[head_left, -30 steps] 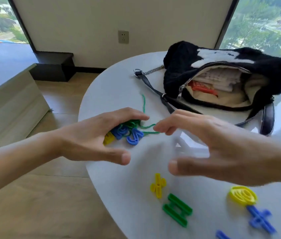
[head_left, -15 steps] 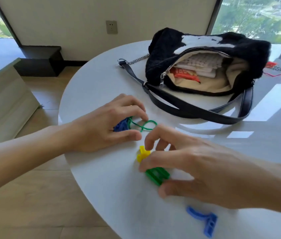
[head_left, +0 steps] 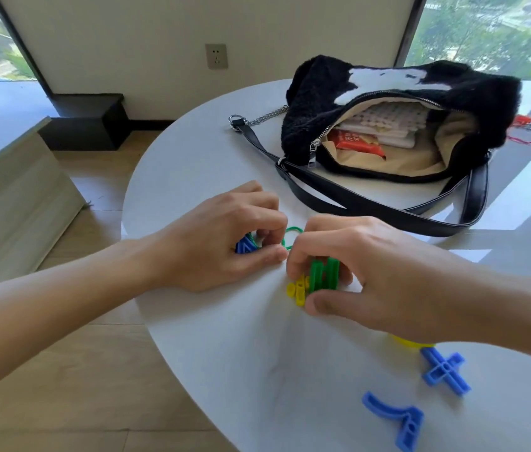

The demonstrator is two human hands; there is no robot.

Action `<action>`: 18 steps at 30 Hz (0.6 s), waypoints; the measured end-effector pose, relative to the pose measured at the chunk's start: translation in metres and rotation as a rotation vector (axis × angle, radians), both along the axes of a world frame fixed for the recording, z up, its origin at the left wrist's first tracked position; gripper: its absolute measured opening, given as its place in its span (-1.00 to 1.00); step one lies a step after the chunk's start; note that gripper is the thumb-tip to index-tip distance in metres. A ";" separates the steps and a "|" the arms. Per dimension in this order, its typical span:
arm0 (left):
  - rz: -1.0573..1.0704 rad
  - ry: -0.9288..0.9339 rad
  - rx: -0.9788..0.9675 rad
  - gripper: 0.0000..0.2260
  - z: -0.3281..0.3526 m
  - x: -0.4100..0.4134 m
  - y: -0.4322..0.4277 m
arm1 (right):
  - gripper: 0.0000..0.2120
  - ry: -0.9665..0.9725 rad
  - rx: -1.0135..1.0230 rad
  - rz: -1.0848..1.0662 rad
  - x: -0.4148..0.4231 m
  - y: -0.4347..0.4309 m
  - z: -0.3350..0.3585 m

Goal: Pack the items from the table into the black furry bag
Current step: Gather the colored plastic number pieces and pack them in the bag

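While the black furry bag lies unzipped and partly filled at the far edge of the tabletop, my left hand curls round a blue piece and green cord. My right hand pinches a green piece and yellow piece. A blue cross, blue curved piece and yellow ring lie unpacked by the near edge, so I judge the packing roughly midway.

We're watching through one wide-angle head camera, tilted forward and down, close over the left hand and right hand at the surface's near edge, black furry bag farther back.
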State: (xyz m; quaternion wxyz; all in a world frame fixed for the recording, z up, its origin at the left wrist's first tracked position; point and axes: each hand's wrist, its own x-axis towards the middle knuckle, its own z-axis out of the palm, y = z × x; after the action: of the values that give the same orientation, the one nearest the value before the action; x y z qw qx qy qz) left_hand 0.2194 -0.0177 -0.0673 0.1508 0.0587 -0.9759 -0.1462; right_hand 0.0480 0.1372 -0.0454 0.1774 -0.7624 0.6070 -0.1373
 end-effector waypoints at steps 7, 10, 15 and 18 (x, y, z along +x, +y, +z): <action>0.041 0.062 0.019 -0.78 0.000 0.000 0.003 | -0.78 -0.007 -0.042 0.003 -0.002 -0.005 0.001; 0.096 0.060 -0.012 -0.76 0.000 -0.001 0.005 | -0.73 0.002 0.001 0.000 -0.006 -0.009 -0.001; 0.169 0.105 -0.142 -0.64 0.001 0.001 0.008 | -0.78 -0.039 -0.007 0.017 -0.013 -0.012 -0.001; 0.189 0.132 -0.138 -0.62 -0.001 -0.001 0.009 | -0.74 -0.048 -0.019 0.012 -0.017 -0.015 -0.002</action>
State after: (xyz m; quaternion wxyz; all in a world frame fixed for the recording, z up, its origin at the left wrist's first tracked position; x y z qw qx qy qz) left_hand 0.2189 -0.0090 -0.0686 0.2315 0.1300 -0.9617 -0.0677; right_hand 0.0313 0.1219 -0.0470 0.1853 -0.7641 0.5967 -0.1603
